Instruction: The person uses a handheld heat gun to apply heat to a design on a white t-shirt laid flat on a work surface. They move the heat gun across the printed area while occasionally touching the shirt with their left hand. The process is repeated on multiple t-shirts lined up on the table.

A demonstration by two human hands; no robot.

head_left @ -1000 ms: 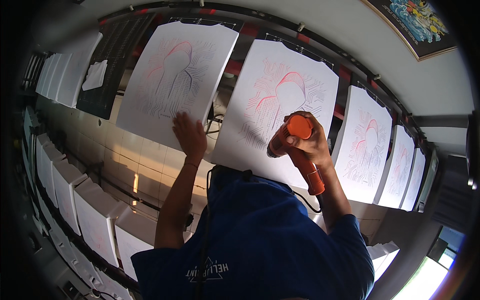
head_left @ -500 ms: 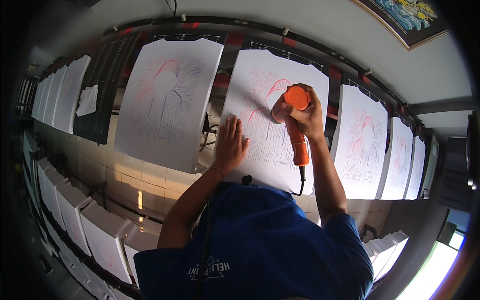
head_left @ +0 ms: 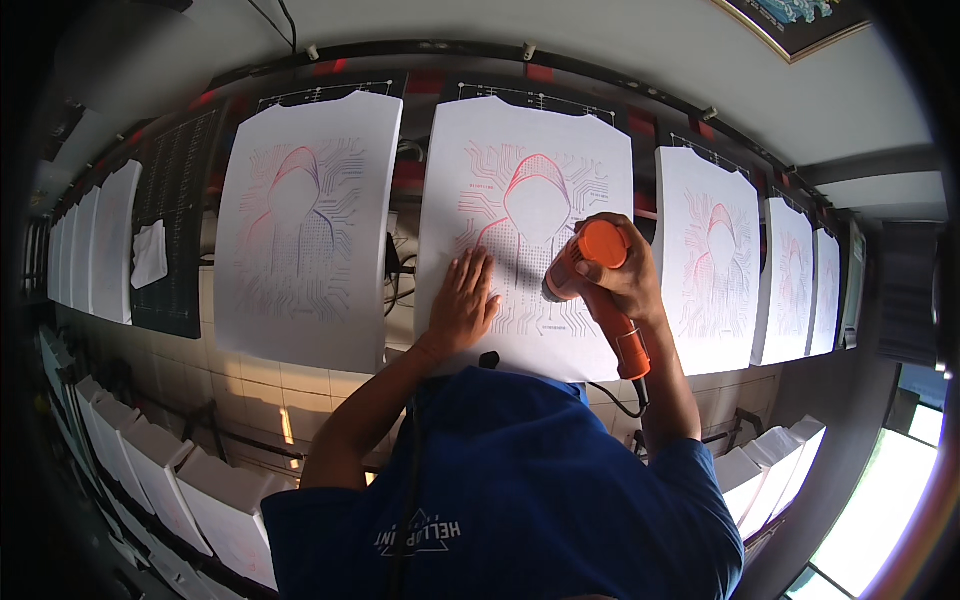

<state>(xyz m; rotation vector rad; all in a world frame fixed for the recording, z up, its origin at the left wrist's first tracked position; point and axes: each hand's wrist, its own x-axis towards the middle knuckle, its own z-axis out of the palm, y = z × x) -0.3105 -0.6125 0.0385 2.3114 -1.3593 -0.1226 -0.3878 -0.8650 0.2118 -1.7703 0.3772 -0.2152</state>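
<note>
In front of me a white T-shirt (head_left: 475, 150) lies stretched flat over a dark board (head_left: 505, 93), printed with a red-to-blue hooded figure among circuit lines. My right hand (head_left: 630, 275) grips an orange heat gun (head_left: 605, 244) over the right part of the print. Its nozzle points down and left toward the lower middle of the design; whether it touches the fabric I cannot tell. A black cord runs from the handle toward my body. Flat on the shirt's left side rests my left hand (head_left: 463, 303), fingers stretched out, holding nothing.
Another printed white shirt (head_left: 300, 120) is on the board to the left, with more shirts (head_left: 715, 180) to the right. A small white cloth (head_left: 150, 254) lies on a bare dark board (head_left: 180, 210) at far left. Behind me stands another row of shirts (head_left: 220, 485).
The heat gun in my right hand has moved lower on the shirt, toward me, uncovering the hooded figure. My left hand stays flat on the shirt. The view has shifted slightly.
</note>
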